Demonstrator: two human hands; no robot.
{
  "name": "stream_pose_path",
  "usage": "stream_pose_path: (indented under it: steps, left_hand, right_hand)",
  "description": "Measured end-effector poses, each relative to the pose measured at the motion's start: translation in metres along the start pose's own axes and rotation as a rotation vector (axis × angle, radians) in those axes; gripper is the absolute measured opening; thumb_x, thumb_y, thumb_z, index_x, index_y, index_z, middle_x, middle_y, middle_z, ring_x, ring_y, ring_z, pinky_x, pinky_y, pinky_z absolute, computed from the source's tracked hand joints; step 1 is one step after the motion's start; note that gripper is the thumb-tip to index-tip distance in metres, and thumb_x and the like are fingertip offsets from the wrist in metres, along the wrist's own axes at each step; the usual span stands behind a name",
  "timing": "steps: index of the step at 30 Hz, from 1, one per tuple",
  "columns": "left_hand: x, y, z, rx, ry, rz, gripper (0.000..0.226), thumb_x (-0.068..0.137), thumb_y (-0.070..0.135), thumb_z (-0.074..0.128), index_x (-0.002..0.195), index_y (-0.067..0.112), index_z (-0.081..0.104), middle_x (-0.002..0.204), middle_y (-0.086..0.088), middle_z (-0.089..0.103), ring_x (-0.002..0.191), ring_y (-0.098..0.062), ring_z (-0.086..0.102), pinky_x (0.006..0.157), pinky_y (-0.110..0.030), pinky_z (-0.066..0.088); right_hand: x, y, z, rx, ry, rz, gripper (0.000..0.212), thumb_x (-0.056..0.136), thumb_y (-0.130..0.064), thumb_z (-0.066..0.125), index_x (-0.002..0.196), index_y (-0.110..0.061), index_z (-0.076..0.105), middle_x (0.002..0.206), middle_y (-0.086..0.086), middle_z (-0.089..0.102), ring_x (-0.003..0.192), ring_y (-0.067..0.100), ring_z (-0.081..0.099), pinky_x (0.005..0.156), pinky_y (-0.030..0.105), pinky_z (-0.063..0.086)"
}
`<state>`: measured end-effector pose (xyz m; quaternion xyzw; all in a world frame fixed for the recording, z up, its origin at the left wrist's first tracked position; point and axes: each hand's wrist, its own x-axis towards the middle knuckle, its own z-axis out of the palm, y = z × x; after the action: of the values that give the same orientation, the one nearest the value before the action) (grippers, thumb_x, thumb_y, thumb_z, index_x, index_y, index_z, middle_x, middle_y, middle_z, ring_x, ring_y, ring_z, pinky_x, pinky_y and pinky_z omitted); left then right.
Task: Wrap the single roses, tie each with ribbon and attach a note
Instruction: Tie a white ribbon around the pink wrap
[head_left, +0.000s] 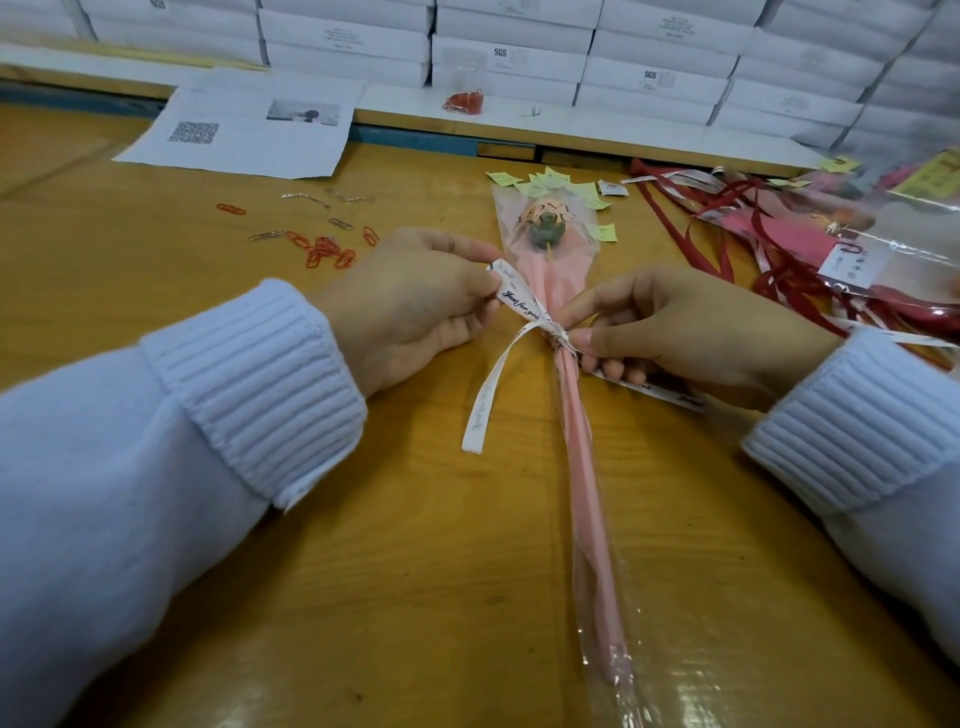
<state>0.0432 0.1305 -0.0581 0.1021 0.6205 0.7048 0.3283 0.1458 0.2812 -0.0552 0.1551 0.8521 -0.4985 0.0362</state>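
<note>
Two white ribbed sleeves (249, 395) are seen nearest, one on either side of the wrapped rose (571, 415). The rose is laid lengthwise on the wooden table (415, 597), stem end close and bloom far. Its pink inner paper is enclosed in a clear film that is gathered tight about halfway up, where a white ribbon (519, 306) printed "Just for you" is knotted around it. One loose tail of the ribbon is draped on the table left of the rose, and another is trapped under the hand on the right. A loop of ribbon up and left of the knot is pinched between thumb and forefinger of the left hand (410, 306), the other fingers being curled beneath. The ribbon is pinched right at the knot by the right hand (691, 332), whose fingertips are pressed against the rose's right side, so that part of the knot is hidden. Beyond the hands the bloom is seen through the film, blurred. Orange paper clips (324, 252) are scattered left of the rose. Small yellow-green notes (550, 183) are fanned just behind its top, some covered by the film. Red ribbons (727, 244) and several finished wrapped flowers (852, 249) are heaped to its right. A printed sheet (244, 124) is laid far left of the rose. White boxes (509, 57) are stacked in rows behind everything.
</note>
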Motion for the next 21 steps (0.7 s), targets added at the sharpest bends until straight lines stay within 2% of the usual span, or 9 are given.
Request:
stream_pose_path:
  steps: [4, 6, 8, 10, 12, 13, 16, 18, 21]
  left_hand:
    - [0.001, 0.000, 0.000, -0.051, 0.022, 0.012, 0.017, 0.089, -0.007, 0.054, 0.101, 0.004, 0.060, 0.091, -0.020, 0.067, 0.091, -0.020, 0.066, 0.068, -0.021, 0.056]
    - [0.004, -0.001, -0.001, 0.047, 0.012, 0.057, 0.018, 0.088, -0.003, 0.058, 0.101, 0.009, 0.061, 0.096, -0.013, 0.067, 0.092, -0.019, 0.066, 0.068, -0.021, 0.058]
    - [0.009, -0.006, -0.005, 0.436, -0.001, 0.221, 0.026, 0.085, 0.011, 0.065, 0.108, 0.023, 0.060, 0.106, 0.004, 0.061, 0.095, -0.010, 0.061, 0.069, -0.022, 0.056]
    - [0.011, -0.010, -0.007, 0.894, -0.111, 0.445, 0.035, 0.085, 0.025, 0.066, 0.117, 0.036, 0.055, 0.113, 0.018, 0.048, 0.102, -0.001, 0.050, 0.076, -0.016, 0.043]
    - [0.011, -0.015, -0.005, 1.176, -0.232, 0.607, 0.031, 0.089, 0.029, 0.061, 0.119, 0.036, 0.055, 0.114, 0.019, 0.045, 0.102, 0.002, 0.042, 0.077, -0.010, 0.035]
    - [0.011, -0.017, -0.004, 1.233, -0.255, 0.659, 0.026, 0.091, 0.028, 0.057, 0.116, 0.033, 0.057, 0.111, 0.017, 0.047, 0.099, 0.001, 0.043, 0.075, -0.009, 0.035]
    - [0.013, -0.018, -0.004, 1.196, -0.227, 0.701, 0.019, 0.096, 0.024, 0.049, 0.107, 0.029, 0.063, 0.101, 0.013, 0.053, 0.089, -0.001, 0.048, 0.071, -0.008, 0.036]
    - [0.016, -0.017, -0.005, 1.211, -0.208, 0.702, 0.018, 0.095, 0.024, 0.051, 0.105, 0.031, 0.064, 0.094, 0.018, 0.051, 0.085, 0.006, 0.046, 0.067, -0.005, 0.034]
    - [0.018, -0.017, -0.007, 1.250, -0.196, 0.701, 0.015, 0.089, 0.026, 0.061, 0.102, 0.033, 0.064, 0.088, 0.023, 0.044, 0.078, 0.007, 0.043, 0.063, -0.006, 0.034]
  right_hand:
    - [0.001, 0.001, -0.002, -0.003, -0.002, 0.009, 0.018, 0.088, -0.003, 0.059, 0.099, -0.013, 0.069, 0.062, -0.001, 0.065, 0.047, 0.004, 0.053, 0.044, 0.013, 0.044]
    - [0.001, 0.001, -0.002, -0.012, -0.002, -0.001, 0.018, 0.088, -0.004, 0.059, 0.099, -0.013, 0.069, 0.064, 0.000, 0.066, 0.048, 0.005, 0.053, 0.044, 0.014, 0.044]
    - [0.000, 0.002, -0.001, -0.016, 0.009, -0.034, 0.018, 0.088, -0.005, 0.060, 0.100, -0.015, 0.069, 0.065, 0.001, 0.066, 0.048, 0.006, 0.051, 0.043, 0.014, 0.042]
    - [-0.001, 0.001, -0.001, -0.038, 0.020, -0.074, 0.017, 0.088, -0.006, 0.061, 0.099, -0.017, 0.069, 0.064, 0.001, 0.065, 0.046, 0.006, 0.050, 0.041, 0.014, 0.041]
    - [-0.001, 0.001, 0.000, -0.077, 0.042, -0.098, 0.015, 0.088, -0.008, 0.062, 0.097, -0.017, 0.069, 0.062, 0.000, 0.065, 0.044, 0.005, 0.049, 0.040, 0.014, 0.040]
    - [-0.002, 0.001, 0.001, -0.091, 0.061, -0.105, 0.013, 0.088, -0.008, 0.062, 0.096, -0.016, 0.069, 0.060, -0.001, 0.065, 0.043, 0.005, 0.049, 0.040, 0.014, 0.039]
    - [-0.001, 0.002, 0.002, -0.104, 0.143, -0.113, 0.010, 0.086, -0.010, 0.066, 0.094, -0.015, 0.068, 0.057, -0.001, 0.064, 0.046, 0.006, 0.051, 0.044, 0.016, 0.043]
    - [0.000, 0.003, 0.002, -0.087, 0.206, -0.105, 0.013, 0.082, -0.009, 0.070, 0.093, -0.016, 0.068, 0.062, 0.002, 0.068, 0.048, 0.008, 0.055, 0.047, 0.017, 0.047]
    - [0.001, 0.004, 0.002, 0.042, 0.244, -0.084, 0.020, 0.079, -0.002, 0.072, 0.094, -0.013, 0.066, 0.061, 0.003, 0.069, 0.045, 0.006, 0.058, 0.045, 0.013, 0.046]
